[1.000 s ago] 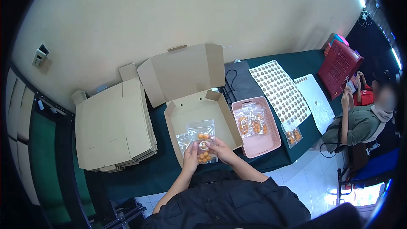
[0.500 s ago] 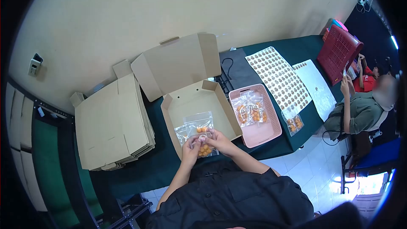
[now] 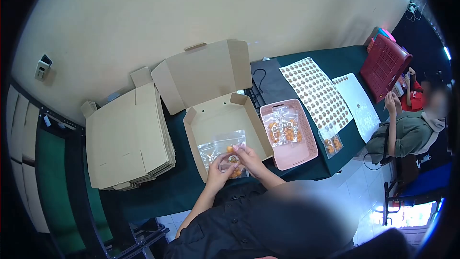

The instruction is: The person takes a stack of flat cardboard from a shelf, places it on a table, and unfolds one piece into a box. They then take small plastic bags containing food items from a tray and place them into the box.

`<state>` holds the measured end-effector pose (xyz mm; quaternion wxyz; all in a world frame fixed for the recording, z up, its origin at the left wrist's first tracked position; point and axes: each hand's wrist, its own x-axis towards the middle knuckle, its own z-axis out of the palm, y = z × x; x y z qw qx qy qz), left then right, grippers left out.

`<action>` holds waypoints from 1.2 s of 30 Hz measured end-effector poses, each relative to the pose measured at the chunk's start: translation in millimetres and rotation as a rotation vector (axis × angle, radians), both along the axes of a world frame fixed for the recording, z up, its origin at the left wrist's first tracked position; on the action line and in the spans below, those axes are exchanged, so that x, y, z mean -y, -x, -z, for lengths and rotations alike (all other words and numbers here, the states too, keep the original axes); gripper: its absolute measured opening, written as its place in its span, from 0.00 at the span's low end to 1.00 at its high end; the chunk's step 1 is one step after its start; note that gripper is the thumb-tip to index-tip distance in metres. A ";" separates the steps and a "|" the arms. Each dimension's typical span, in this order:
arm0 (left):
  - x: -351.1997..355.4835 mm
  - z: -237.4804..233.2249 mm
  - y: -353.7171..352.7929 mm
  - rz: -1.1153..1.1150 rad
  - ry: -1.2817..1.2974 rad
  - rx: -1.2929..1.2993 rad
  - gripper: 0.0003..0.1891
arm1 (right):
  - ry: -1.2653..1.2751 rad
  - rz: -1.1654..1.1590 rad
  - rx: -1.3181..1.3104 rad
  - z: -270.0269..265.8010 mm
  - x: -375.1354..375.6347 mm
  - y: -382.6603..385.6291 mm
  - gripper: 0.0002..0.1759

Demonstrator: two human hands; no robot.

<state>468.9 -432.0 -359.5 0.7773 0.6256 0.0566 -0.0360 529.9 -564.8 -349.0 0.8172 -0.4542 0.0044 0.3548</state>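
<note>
Over the front of an open cardboard box (image 3: 215, 119), both my hands grip a clear zip bag (image 3: 231, 139) of small orange balls. My left hand (image 3: 219, 175) pinches its left side, thumb toward the middle. On the other side, my right hand (image 3: 250, 161) has closed fingers at a round sticker (image 3: 233, 159) on the bag's front. Another clear bag (image 3: 206, 150) lies in the box, partly covered by the held one. To the right, a pink basket (image 3: 293, 159) contains filled, stickered bags (image 3: 283, 127).
Flattened cardboard boxes (image 3: 125, 136) are stacked at left. Sticker sheets (image 3: 316, 95) lie right of the basket, near another filled bag (image 3: 332, 144). A co-worker in a green top (image 3: 407, 132) stands at the table's right end by a dark red basket (image 3: 385, 64).
My right fingers have shifted up and right a little, and the round sticker on the bag now shows more fully. The co-worker's raised hand has moved slightly.
</note>
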 end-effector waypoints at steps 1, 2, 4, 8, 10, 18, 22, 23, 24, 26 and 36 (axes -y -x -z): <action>-0.4 -3.7 -0.3 0.056 0.018 -0.023 0.21 | 0.104 0.152 0.143 -0.1 -1.9 -0.3 0.17; -0.4 -8.6 1.0 0.056 0.018 -0.022 0.21 | 0.208 0.304 0.285 -0.5 -2.7 -1.0 0.16; 0.4 -25.6 3.9 0.172 0.024 -0.166 0.23 | 0.214 0.373 0.302 -1.6 6.1 -10.7 0.13; 1.6 -5.6 -2.0 -0.019 -0.029 0.040 0.21 | 0.353 0.125 0.527 -14.9 17.2 -14.9 0.11; -3.9 -7.6 -5.9 -0.099 0.042 0.014 0.15 | 0.459 -0.067 0.666 -21.2 16.9 -10.8 0.10; -21.9 -29.5 -3.1 0.046 -0.039 0.053 0.11 | 0.287 -0.311 0.625 -39.3 35.7 -24.5 0.14; -31.0 -39.6 -2.2 0.194 -0.001 0.030 0.15 | 0.302 -0.431 0.565 -56.5 42.4 -26.7 0.16; -30.5 -40.7 -2.7 0.191 -0.001 0.032 0.15 | 0.302 -0.434 0.567 -54.5 42.2 -26.8 0.16; -29.6 -41.7 -3.3 0.085 0.066 0.024 0.16 | 0.331 -0.342 0.568 -49.9 41.7 -26.9 0.17; -30.5 -45.5 -6.2 -0.021 0.134 0.018 0.18 | 0.359 -0.251 0.572 -43.9 39.0 -29.4 0.17; 1.0 -36.3 -7.1 -0.194 -0.038 0.173 0.24 | 0.714 0.221 1.211 -42.6 -2.9 -0.1 0.15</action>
